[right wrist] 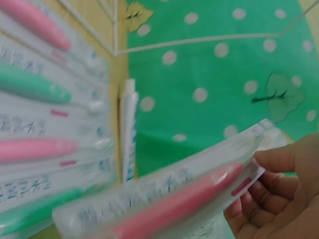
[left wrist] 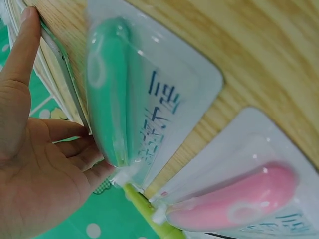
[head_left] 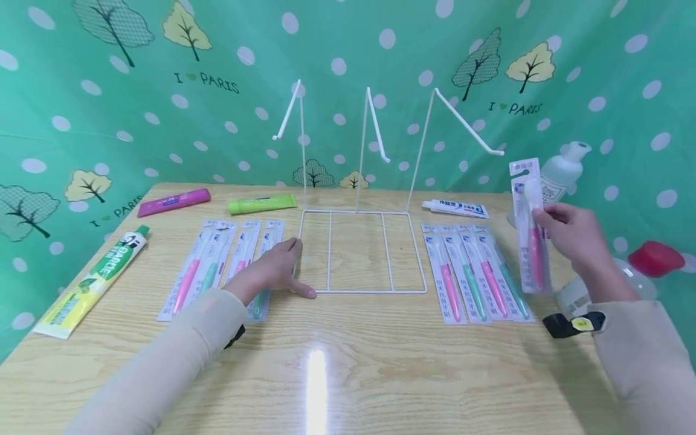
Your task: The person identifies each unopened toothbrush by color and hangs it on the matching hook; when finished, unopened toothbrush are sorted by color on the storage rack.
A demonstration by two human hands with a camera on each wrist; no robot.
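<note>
In the head view my right hand (head_left: 568,232) pinches a packaged pink toothbrush (head_left: 535,254) by its edge, held upright above the table's right side. The right wrist view shows the thumb on top of that pack. My left hand (head_left: 277,266) rests against the left side of a white wire rack (head_left: 370,292), thumb and fingers spread along its base. Three bare hooks (head_left: 467,125) slope from the rack's uprights. Partly under the left hand lies a packaged green toothbrush (left wrist: 112,94). Several packaged toothbrushes (head_left: 447,278) lie right of the rack, and more packs (head_left: 187,281) lie left.
Behind the packs lie a magenta tube (head_left: 174,202), a green tube (head_left: 262,204) and a white toothpaste tube (head_left: 457,208). A large yellow-green toothpaste tube (head_left: 95,281) is at far left. A pump bottle (head_left: 562,169) and a red-topped bottle (head_left: 656,258) stand at right, partly hidden.
</note>
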